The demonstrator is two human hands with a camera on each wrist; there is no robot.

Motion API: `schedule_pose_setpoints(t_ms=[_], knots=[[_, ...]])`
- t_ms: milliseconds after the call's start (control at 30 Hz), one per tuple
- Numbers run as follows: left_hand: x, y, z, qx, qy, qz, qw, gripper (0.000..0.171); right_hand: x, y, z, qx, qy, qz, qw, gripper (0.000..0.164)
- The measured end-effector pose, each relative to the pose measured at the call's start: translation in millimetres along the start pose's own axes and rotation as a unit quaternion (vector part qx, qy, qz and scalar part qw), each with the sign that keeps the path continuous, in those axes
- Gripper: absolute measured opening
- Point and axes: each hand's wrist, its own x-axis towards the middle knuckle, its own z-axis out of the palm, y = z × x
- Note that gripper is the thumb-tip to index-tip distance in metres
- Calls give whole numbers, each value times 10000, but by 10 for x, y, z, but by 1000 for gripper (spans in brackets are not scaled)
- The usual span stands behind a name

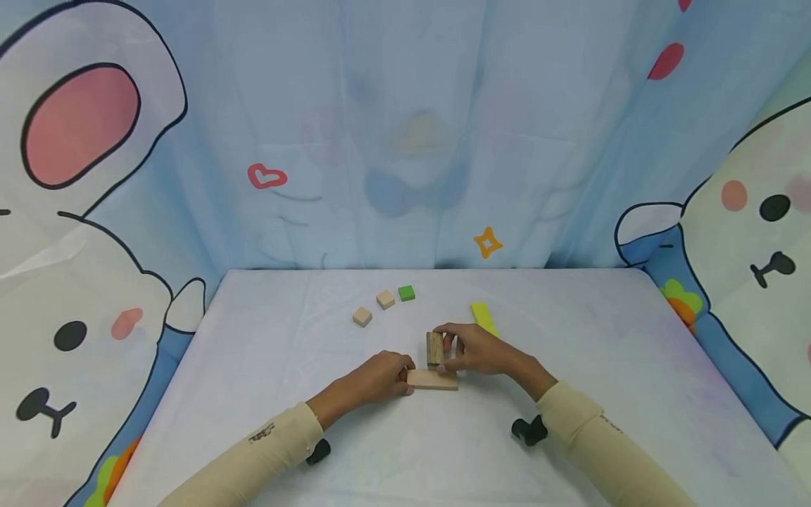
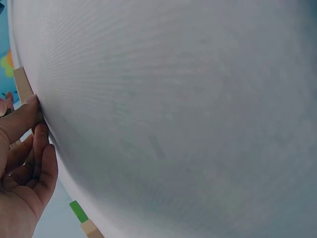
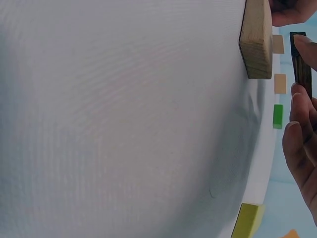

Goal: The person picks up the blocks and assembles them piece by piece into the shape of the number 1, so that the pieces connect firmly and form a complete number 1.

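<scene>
A pale wooden plank (image 1: 432, 380) lies lengthwise across the white table. At its left end, my left hand (image 1: 381, 377) pinches it between thumb and fingers; the left wrist view shows the far part of the plank (image 2: 22, 84) sticking out past the thumb. My right hand (image 1: 478, 348) holds a dark brown wooden block (image 1: 434, 348) between thumb and fingertips. In the right wrist view a gap separates this dark block (image 3: 300, 67) from the plank (image 3: 258, 39) below it. Part of the dark block is covered by the fingers.
Two small pale wooden cubes (image 1: 362, 317) and a green block (image 1: 407, 293) sit farther back, left of centre. A long yellow block (image 1: 483, 318) lies just behind the right hand. A printed blue curtain (image 1: 405, 141) hangs behind the table's back edge.
</scene>
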Motion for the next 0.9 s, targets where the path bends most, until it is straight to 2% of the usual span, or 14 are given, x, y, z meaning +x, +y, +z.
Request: schedule_pose_setpoints(t_ms=[900], knots=[[1,-10,23,-18,65,-48,10000,32,36,34,89,-189,-60,166,9997,68]])
